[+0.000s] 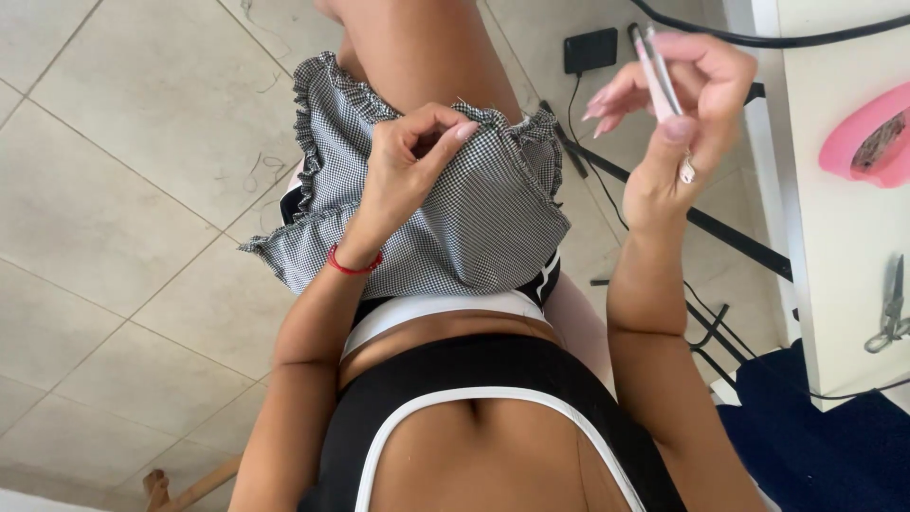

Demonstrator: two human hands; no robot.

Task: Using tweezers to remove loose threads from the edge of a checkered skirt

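While the left hand (408, 156) pinches the top edge of a checked ruffled fabric piece (474, 218) lying over the lap, the right hand (678, 104) grips slim pink tweezers (656, 71) raised beside it. Loose threads (256, 175) lie on the tiled floor (123, 237); how much remains is unclear.

The left hand (409, 152) pinches the far edge of a black-and-white checked ruffled fabric (474, 218) that lies across the person's lap, fingertips closed on the cloth; a red bracelet (353, 265) circles the wrist. The right hand (678, 114) is raised to the right, well apart from the fabric, gripping slim tweezers (656, 66) between thumb and fingers. Farther right, a white table (834, 237) carries a pink dish (867, 133) and metal scissors (891, 303). Below lies a tiled floor (123, 190).
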